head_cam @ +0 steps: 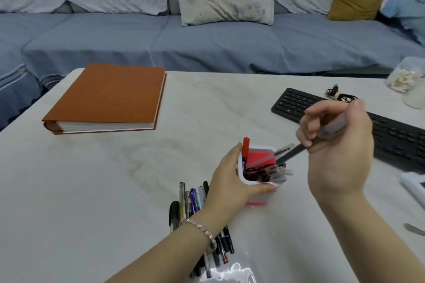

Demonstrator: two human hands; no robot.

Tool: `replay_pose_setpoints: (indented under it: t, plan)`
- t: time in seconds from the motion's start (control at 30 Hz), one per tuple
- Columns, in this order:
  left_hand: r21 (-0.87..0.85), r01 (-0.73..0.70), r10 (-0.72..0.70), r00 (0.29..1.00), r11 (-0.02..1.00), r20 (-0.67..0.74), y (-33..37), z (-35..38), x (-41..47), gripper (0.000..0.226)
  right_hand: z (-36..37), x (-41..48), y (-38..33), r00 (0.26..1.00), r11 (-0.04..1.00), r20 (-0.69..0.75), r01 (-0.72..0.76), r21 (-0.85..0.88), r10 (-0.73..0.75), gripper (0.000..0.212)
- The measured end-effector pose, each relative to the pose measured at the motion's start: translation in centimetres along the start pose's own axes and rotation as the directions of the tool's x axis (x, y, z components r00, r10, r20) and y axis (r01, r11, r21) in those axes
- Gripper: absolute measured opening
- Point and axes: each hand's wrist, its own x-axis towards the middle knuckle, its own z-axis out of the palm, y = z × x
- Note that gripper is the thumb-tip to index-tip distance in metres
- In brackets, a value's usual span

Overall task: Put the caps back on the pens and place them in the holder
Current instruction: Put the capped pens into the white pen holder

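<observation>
Holder (262, 146) on tabletop (115, 179), my left hand (230, 181) wrapped round its left side, my right hand (340, 154) just right of the holder pinching a dark pen (292, 154), tip angled into its mouth, red marker (245, 149) upright inside, loose pens (190, 200) left of it under my wrist.

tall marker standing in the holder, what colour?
Red marker, clearest in the head view.

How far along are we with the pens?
Done: a red marker and several other pens stand in the holder. In hand: the left hand grips the holder, and the right hand holds a dark pen with its lower end at the holder's mouth. Left: a pile of pens lies on the table by the left wrist; I cannot tell whether all are capped.
</observation>
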Motion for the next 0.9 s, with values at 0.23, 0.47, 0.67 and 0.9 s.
replay_pose_setpoints:
  t: [0.23,0.47,0.67,0.9]
  plan:
    - [0.044,0.044,-0.045,0.999,0.998,0.023,-1.2,0.0,-0.3,0.077,-2.6,-1.2,5.2,0.997,0.967,-0.019,-0.074,-0.243,0.071,0.039]
    - [0.336,0.094,-0.143,0.982,0.937,0.124,-0.8,-2.3,-0.8,0.089,-6.4,-2.5,8.2,0.961,0.564,0.273,0.197,-0.802,0.052,0.027]
    - [0.713,0.288,-0.189,0.958,0.639,-0.218,-2.6,-8.3,-4.6,0.07,-7.8,-3.4,8.1,0.92,0.659,0.224,-0.048,-0.751,0.322,0.113]
    - [0.677,0.494,-0.479,0.847,0.546,-0.231,-5.0,-10.3,-6.9,0.048,-5.4,-2.3,9.3,0.838,0.701,0.283,-0.154,-0.696,0.466,0.049]
